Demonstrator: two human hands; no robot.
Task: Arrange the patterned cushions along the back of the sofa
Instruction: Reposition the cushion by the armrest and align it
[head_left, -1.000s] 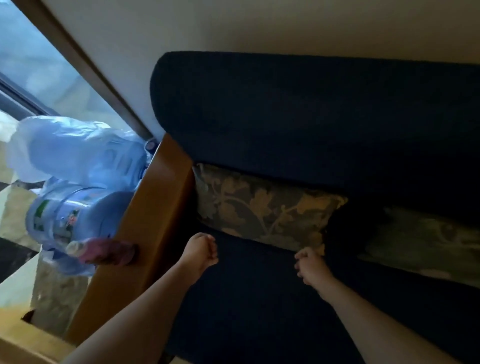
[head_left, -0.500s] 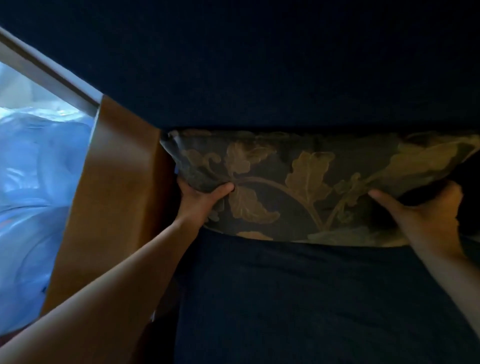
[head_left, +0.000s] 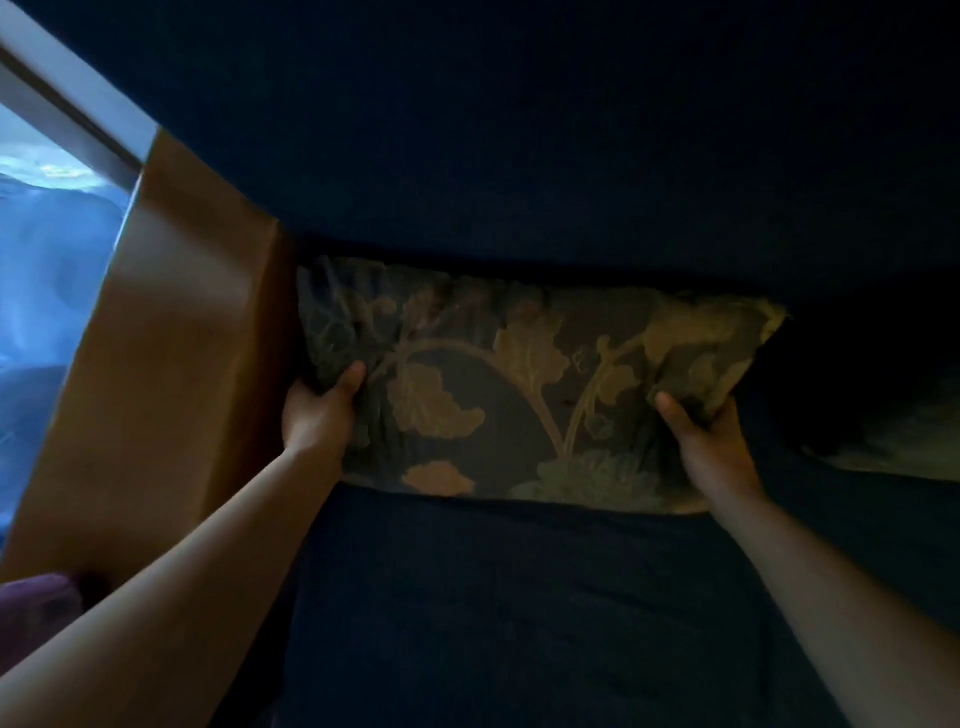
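Note:
A dark cushion with a gold leaf pattern (head_left: 519, 395) stands against the navy sofa back (head_left: 519, 156), next to the wooden armrest. My left hand (head_left: 322, 410) grips its lower left edge, thumb on the front. My right hand (head_left: 711, 441) grips its lower right corner the same way. A second patterned cushion (head_left: 893, 452) lies in shadow at the far right, only partly in view.
The brown wooden armrest (head_left: 171, 374) runs along the sofa's left side. Beyond it is a window frame (head_left: 67, 109) and pale blue plastic-wrapped things (head_left: 47, 291). The navy seat (head_left: 519, 613) stretches below the cushion.
My hands went from hovering over the seat to gripping the cushion at both ends. The cushion now stands more upright against the back, closer to the armrest.

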